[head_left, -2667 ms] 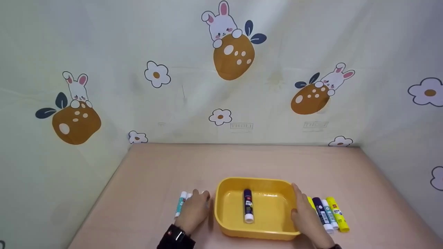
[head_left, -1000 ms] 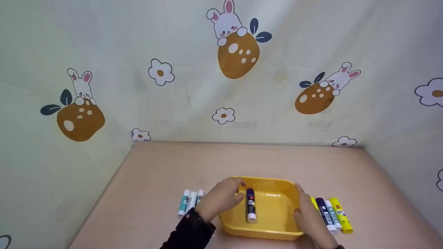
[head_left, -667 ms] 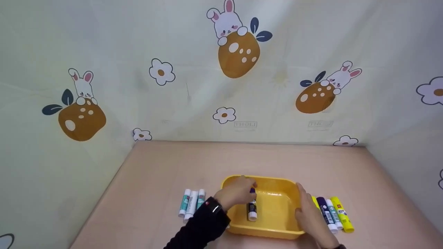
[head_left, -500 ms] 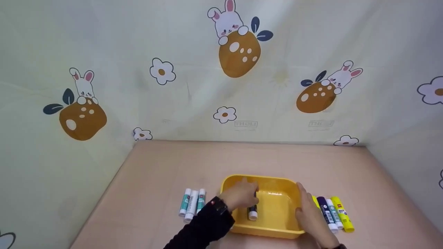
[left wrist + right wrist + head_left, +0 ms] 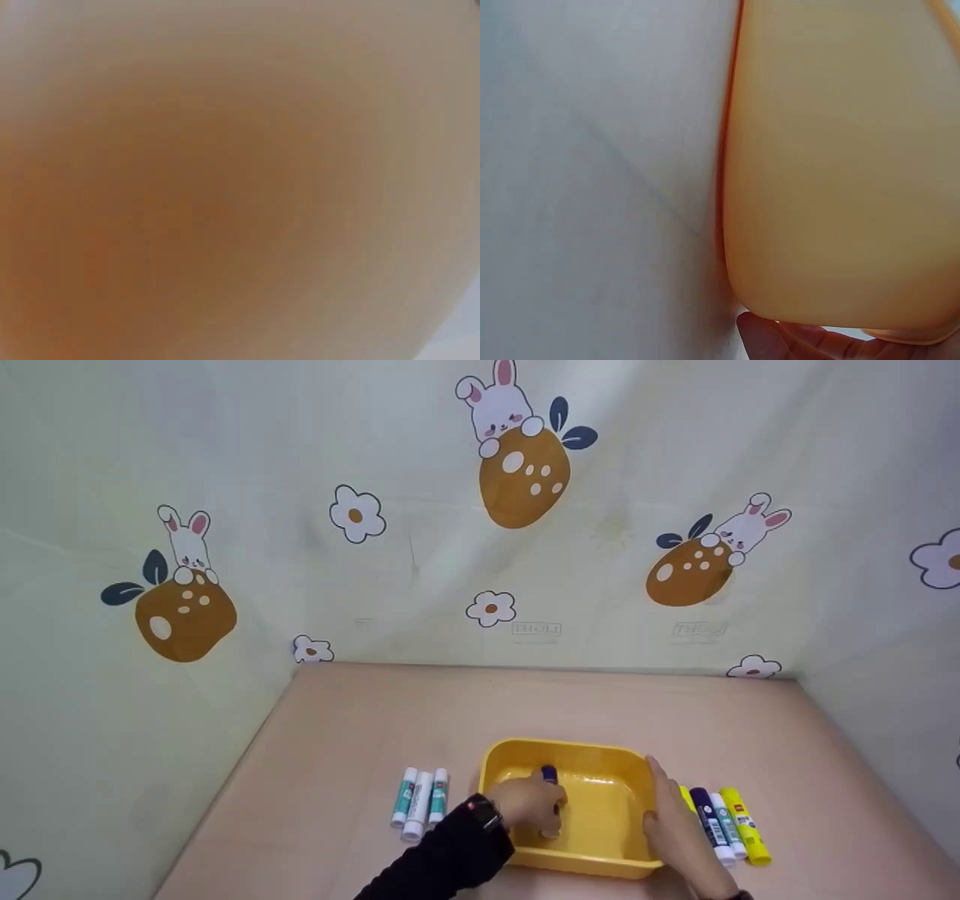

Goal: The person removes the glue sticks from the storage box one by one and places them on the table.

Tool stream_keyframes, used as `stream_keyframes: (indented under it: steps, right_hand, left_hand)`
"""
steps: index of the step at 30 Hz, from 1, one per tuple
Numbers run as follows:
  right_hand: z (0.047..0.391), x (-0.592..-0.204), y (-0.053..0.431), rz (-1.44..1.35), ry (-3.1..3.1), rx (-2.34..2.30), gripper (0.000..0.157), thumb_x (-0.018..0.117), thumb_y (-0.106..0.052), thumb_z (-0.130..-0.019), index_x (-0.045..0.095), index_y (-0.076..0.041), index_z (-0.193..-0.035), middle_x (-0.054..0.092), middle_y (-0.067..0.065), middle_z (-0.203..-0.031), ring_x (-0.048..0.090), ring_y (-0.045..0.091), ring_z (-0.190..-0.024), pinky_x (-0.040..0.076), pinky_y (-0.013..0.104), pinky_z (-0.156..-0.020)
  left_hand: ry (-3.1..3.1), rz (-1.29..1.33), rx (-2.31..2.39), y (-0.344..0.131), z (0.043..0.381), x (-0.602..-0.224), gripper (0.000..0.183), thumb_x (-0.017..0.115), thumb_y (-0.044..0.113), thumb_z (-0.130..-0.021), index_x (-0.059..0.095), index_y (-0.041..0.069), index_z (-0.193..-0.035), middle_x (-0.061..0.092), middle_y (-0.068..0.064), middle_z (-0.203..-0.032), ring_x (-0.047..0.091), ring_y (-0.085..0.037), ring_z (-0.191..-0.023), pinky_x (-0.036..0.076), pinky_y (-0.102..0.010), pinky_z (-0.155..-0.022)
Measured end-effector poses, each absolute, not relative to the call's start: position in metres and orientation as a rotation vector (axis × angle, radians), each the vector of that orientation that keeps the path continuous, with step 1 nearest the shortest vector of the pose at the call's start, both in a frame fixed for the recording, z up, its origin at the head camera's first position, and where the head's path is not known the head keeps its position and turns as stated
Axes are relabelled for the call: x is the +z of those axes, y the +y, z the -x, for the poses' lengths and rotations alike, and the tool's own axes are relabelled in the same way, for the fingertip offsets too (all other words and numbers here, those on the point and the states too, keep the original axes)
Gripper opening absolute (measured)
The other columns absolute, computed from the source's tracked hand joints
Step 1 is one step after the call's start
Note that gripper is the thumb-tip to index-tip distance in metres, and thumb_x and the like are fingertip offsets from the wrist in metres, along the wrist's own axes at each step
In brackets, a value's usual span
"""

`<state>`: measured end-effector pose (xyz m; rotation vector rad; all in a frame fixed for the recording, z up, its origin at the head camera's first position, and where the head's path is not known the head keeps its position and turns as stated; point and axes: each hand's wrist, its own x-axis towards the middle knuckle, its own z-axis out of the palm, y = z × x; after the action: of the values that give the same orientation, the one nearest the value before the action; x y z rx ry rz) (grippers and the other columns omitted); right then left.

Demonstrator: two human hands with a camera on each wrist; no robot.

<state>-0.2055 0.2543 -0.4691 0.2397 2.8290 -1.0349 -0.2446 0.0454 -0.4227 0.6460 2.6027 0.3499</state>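
A yellow plastic bin (image 5: 607, 864) stands on the table, with a dark purple glue stick (image 5: 550, 774) lying inside it. My left hand (image 5: 528, 802) reaches in over the near left wall and grips this glue stick, its fingers curled over the middle. Only the purple end and a bit of the white end show. My right hand (image 5: 675, 829) holds the bin's right wall, thumb on the inner side. In the right wrist view, fingers (image 5: 780, 343) lie along the edge of the bin (image 5: 840, 187). The left wrist view is an orange-brown blur.
Left of the bin lie several glue sticks in teal and white (image 5: 420, 802), side by side. To its right is a row of glue sticks, among them a purple one (image 5: 711, 825) and a yellow one (image 5: 746, 825). A patterned curtain (image 5: 420, 570) rises behind the table.
My left hand has left the glue sticks on the left, moved right into the bin and taken hold of the purple glue stick. The right hand stays on the bin's right wall.
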Motion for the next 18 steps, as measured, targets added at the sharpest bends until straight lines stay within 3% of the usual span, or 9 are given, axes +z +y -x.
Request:
stream_keyframes:
  steps: [2, 9, 18]
  right_hand:
    - [0.2061, -0.4691, 0.2545, -0.244, 2.821, -1.039, 0.076, 0.038, 0.006, -0.084, -0.002, -0.009, -0.146, 0.018, 0.026, -0.143, 0.036, 0.039, -0.122, 0.026, 0.058, -0.099]
    - [0.2069, -0.4695, 0.2553, -0.264, 2.785, -1.088, 0.077, 0.039, 0.005, -0.083, -0.001, -0.011, -0.146, 0.019, 0.024, -0.144, 0.036, 0.037, -0.122, 0.025, 0.057, -0.100]
    - [0.2069, -0.4688, 0.2563, -0.248, 2.803, -1.060, 0.076, 0.040, 0.005, -0.083, -0.001, -0.011, -0.146, 0.021, 0.025, -0.142, 0.038, 0.038, -0.120, 0.026, 0.058, -0.098]
  left_hand:
    - [2.595, -0.625, 0.356, 0.0457, 0.2441, -0.4229, 0.018, 0.067, 0.014, -0.072, 0.058, 0.015, -0.088, 0.048, -0.009, -0.103, 0.050, -0.017, -0.071, 0.039, -0.027, -0.055]
    - [2.612, -0.621, 0.342, 0.0476, 0.2437, -0.4247, 0.030, 0.066, 0.006, -0.072, 0.060, 0.013, -0.101, 0.044, -0.021, -0.130, 0.050, -0.020, -0.074, 0.039, -0.026, -0.053]
    - [2.602, -0.613, 0.371, 0.0464, 0.2444, -0.4235, 0.032, 0.067, 0.002, -0.071, 0.062, 0.012, -0.101, 0.044, -0.022, -0.131, 0.050, -0.020, -0.076, 0.039, -0.024, -0.053]
